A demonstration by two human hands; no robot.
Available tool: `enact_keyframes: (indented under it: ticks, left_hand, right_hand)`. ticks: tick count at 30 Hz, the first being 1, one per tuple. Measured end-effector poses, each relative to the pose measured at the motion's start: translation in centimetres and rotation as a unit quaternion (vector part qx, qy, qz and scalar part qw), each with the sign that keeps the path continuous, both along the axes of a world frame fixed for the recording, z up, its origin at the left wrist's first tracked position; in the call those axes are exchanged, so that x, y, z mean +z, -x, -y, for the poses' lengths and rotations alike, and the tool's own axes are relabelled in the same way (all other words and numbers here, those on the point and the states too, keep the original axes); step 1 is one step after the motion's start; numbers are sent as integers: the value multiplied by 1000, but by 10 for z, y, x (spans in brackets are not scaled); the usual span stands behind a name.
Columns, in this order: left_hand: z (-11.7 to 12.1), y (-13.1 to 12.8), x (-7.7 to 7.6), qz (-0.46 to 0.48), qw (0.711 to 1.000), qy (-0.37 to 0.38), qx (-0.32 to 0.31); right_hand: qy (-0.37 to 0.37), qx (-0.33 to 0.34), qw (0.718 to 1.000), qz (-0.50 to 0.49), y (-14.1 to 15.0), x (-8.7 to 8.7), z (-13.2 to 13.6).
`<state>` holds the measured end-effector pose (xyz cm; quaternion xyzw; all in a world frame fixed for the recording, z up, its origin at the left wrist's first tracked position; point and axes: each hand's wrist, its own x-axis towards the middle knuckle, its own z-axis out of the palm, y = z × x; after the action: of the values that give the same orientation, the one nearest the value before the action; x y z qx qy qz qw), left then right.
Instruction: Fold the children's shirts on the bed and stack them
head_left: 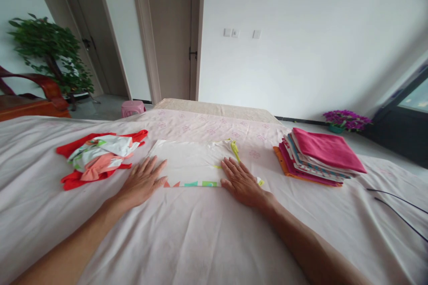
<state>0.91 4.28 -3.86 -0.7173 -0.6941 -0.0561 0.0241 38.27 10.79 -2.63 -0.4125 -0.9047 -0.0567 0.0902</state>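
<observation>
A pale folded cloth (194,162) with a coloured triangle hem lies flat on the bed in front of me. My left hand (142,182) rests flat at its left edge, fingers spread and open. At the cloth's right edge my right hand (241,182) also lies flat with its fingers stretched out. Neither hand holds anything.
A loose heap of red, white and peach clothes (98,158) lies to the left. A neat stack of folded cloths (317,156), pink on top, sits to the right. Black cables (397,207) run over the pink bed sheet (200,240) at far right. A pink stool (133,107) stands behind.
</observation>
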Motion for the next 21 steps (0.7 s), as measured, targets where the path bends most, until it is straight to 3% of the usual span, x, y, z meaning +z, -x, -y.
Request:
enact_keyframes:
  ticks: [5,11,14,17,21]
  left_hand:
    - [1,9,-4,-16,999,-12,47]
    - [1,13,-4,-23,996,4,87]
    - [-1,11,-3,-53,994,-43,87]
    - [-5,1,3,-43,992,-105,45]
    - [-16,-26,15,25,990,-120,-73]
  right_hand:
    - [6,-54,998,12,-6,0,-4]
    - [64,-147,986,34,-22,14,-14]
    - [97,-149,984,15,-34,21,-25]
    - [117,-188,973,-57,-42,27,-43]
    - [114,-261,952,-109,-41,40,-72]
